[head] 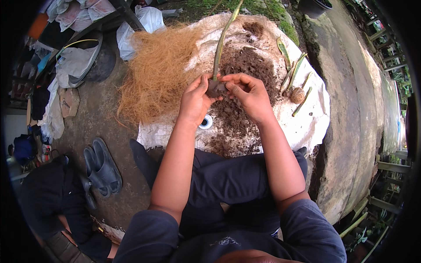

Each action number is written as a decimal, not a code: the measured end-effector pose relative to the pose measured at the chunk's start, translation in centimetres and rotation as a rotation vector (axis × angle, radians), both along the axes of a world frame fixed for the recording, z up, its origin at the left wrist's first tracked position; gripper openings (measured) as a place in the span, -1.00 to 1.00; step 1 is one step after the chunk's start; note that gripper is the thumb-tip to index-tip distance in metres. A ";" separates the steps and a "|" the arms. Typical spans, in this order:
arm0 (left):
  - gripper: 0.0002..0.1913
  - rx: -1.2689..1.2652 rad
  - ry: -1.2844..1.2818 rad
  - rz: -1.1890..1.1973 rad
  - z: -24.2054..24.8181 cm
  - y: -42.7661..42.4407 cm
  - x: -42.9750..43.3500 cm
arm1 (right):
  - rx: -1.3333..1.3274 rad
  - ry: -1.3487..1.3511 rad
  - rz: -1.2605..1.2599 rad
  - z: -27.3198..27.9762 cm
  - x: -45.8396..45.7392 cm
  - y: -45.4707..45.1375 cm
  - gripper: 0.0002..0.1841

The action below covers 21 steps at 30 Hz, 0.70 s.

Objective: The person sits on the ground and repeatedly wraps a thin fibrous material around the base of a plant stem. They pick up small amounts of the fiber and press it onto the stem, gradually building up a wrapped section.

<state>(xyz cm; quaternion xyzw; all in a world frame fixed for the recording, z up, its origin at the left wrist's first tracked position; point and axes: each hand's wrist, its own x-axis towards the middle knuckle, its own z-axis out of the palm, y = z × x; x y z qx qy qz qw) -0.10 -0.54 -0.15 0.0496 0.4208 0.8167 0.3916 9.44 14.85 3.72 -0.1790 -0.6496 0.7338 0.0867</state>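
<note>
My left hand (196,98) and my right hand (248,97) hold a dark ball of soil (216,88) between their fingers. From its top a long green snake plant leaf (219,49) stands up, away from me. Beneath and beyond my hands, loose dark soil (250,65) covers the middle of a white woven sack (306,121). A heap of orange-brown coconut fibre (161,69) lies to the left. A spool of white thread (206,122) is just below my left hand. On the right, several snake plant leaves (297,70) lie beside a wrapped, bound fibre ball (297,95).
Grey slide sandals (103,166) lie on the concrete at left, near another person in dark clothes (56,200). White plastic bags (139,28) and a flat stone (69,102) are at upper left. A black plant pot (314,8) stands at the top right, beside a concrete ledge (348,115).
</note>
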 end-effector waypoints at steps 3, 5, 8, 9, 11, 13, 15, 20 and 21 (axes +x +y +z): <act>-0.62 0.041 0.044 -0.068 -0.1 0.1 0.0 | -0.012 -0.007 -0.023 -0.3 0.0 0.1 -0.85; -0.63 0.021 0.103 -0.107 0.1 0.3 0.2 | -0.028 0.005 -0.021 -0.8 0.0 0.4 -0.87; -0.65 -0.004 0.143 -0.094 0.8 0.7 1.0 | -0.079 0.042 -0.010 -0.9 0.0 0.3 -0.87; -0.65 0.023 0.116 -0.083 0.9 0.7 1.1 | -0.087 0.054 -0.009 -0.9 -0.1 0.3 -0.87; -0.64 0.049 0.102 -0.065 0.7 0.7 1.1 | -0.097 0.069 -0.005 -0.8 -0.1 0.0 -0.86; -0.61 0.048 0.126 -0.050 0.5 0.7 1.1 | -0.102 0.073 -0.001 -0.2 -0.2 -0.4 -0.85; -0.64 0.019 0.130 -0.007 0.6 0.9 1.4 | -0.102 0.083 0.005 -0.3 -0.2 -0.3 -0.84; -0.65 -0.005 0.199 -0.003 0.1 1.1 1.5 | -0.174 0.113 -0.016 -0.8 -0.3 -0.5 -0.85; -0.65 -0.001 0.201 -0.005 0.1 1.1 1.5 | -0.192 0.113 -0.021 -0.8 -0.2 -0.5 -0.85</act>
